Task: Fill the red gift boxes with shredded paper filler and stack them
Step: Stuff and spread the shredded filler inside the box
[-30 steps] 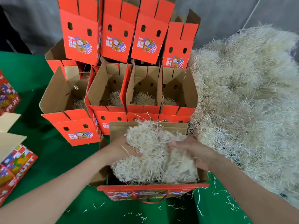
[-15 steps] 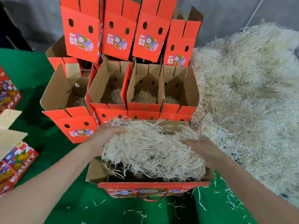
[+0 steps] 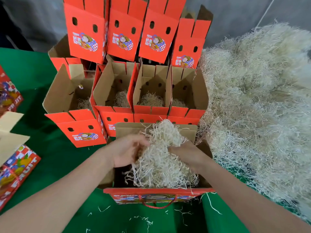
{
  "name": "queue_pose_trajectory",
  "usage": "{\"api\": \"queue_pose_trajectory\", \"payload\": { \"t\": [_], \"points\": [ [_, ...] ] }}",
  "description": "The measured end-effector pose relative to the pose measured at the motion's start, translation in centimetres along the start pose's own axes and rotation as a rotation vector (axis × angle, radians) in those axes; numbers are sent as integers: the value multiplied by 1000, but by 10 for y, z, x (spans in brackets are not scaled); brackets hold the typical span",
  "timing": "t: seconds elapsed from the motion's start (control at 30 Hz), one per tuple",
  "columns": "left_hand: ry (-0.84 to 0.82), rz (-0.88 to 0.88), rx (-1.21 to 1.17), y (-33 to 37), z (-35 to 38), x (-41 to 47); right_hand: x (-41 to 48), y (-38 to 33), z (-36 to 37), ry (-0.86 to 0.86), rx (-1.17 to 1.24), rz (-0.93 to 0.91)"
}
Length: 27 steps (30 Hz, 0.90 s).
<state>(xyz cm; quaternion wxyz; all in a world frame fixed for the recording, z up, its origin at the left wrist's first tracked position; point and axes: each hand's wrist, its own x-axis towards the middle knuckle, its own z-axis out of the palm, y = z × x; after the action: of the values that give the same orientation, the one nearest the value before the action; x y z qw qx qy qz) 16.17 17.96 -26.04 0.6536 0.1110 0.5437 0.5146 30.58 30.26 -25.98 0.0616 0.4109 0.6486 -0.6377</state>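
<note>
1. L hand [image 3: 127, 151] & R hand [image 3: 185, 154] both over front gift box [image 3: 156, 192]. Box stands open on green counter [image 3: 50, 165]; red rope handle [image 3: 158, 206] hangs off its front wall.
2. Shredded paper clump [image 3: 161, 158] held betw. both hands: top rises above box rim, lower part sits inside box.
3. L fingers curled into clump's left side, pinching strands. R fingers curled into right side, tips buried & mostly hidden.
4. Behind: row of 4 open boxes [image 3: 151, 111], flaps up, each w/ small wad of filler at bottom. Upper tier of boxes [image 3: 124, 17] stacked above at back.
5. Labels: red flaps carry 2 oval holes + cartoon-figure logo [image 3: 86, 42] w/ blue-white check. Characters beside it too small to read.
6. Loose filler pile [image 3: 252, 106] covers counter's right side, touching rightmost box of row.
7. Left edge: multicolour printed boxes [image 3: 16, 174]; lettering blurred, can't read. Stray strands [image 3: 143, 219] on counter near front.
</note>
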Motion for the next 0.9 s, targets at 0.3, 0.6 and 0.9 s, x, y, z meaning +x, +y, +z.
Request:
{"api": "queue_pose_trajectory", "payload": {
  "t": [0.3, 0.6, 0.9],
  "points": [
    [588, 88, 452, -6, -37, -16, -10, 8, -54, 99, -92, 51],
    [258, 173, 485, -16, 7, -2, -7, -7, -2, -239, -186, 75],
    [424, 162, 548, -7, -42, -25, -2, 14, -45, 24, -212, 64]
  ]
}}
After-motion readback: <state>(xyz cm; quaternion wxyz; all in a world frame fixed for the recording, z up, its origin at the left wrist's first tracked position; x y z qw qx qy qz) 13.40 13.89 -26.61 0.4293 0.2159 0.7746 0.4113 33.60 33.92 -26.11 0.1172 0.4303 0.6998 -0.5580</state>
